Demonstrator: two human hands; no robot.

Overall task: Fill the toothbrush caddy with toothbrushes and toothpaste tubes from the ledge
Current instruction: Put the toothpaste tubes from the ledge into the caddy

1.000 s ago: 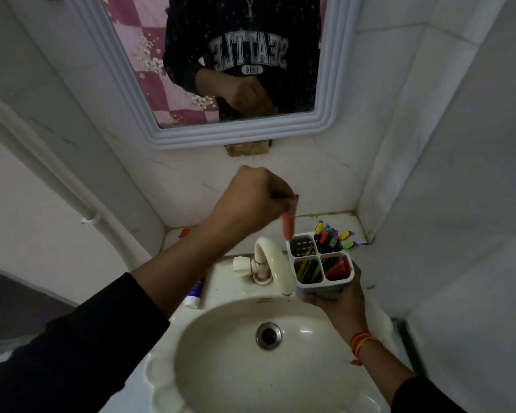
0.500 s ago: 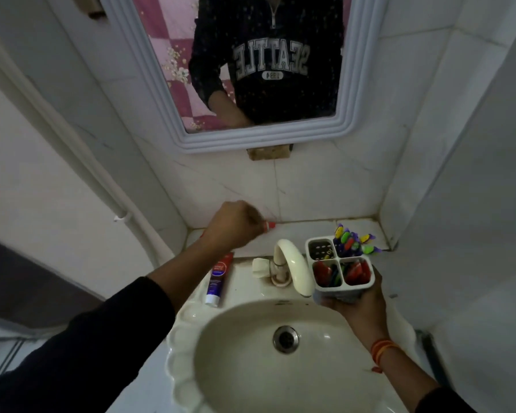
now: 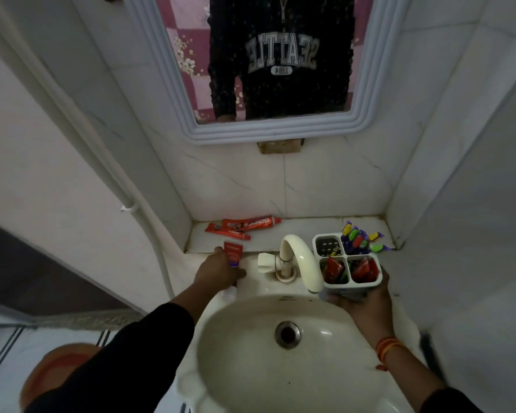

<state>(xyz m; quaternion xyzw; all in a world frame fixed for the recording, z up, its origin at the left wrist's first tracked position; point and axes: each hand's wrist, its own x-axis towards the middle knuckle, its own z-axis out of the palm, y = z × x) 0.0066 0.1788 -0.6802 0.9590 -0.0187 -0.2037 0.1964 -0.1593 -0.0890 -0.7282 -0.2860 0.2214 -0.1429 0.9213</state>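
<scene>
My right hand (image 3: pixel 361 302) holds the white four-compartment toothbrush caddy (image 3: pixel 347 259) from below, right of the tap. Colourful toothbrushes (image 3: pixel 358 237) stick out of its far right compartment; red toothpaste tubes sit in the two near compartments; the far left one looks empty. My left hand (image 3: pixel 218 271) is closed around a red and blue toothpaste tube (image 3: pixel 233 254) at the sink's left rim. Two more red toothpaste tubes lie on the white ledge (image 3: pixel 310 226): a large one (image 3: pixel 250 223) and a smaller one (image 3: pixel 227 232).
A cream tap (image 3: pixel 298 259) rises between my hands over the sink basin (image 3: pixel 250 347). A white-framed mirror (image 3: pixel 280 131) hangs above the ledge. Tiled walls close in left and right. A pipe (image 3: pixel 125 201) runs down the left wall.
My left hand left the caddy, reached to the ledge, then came down to the sink rim and closed on the red and blue tube. The caddy stayed in my right hand.
</scene>
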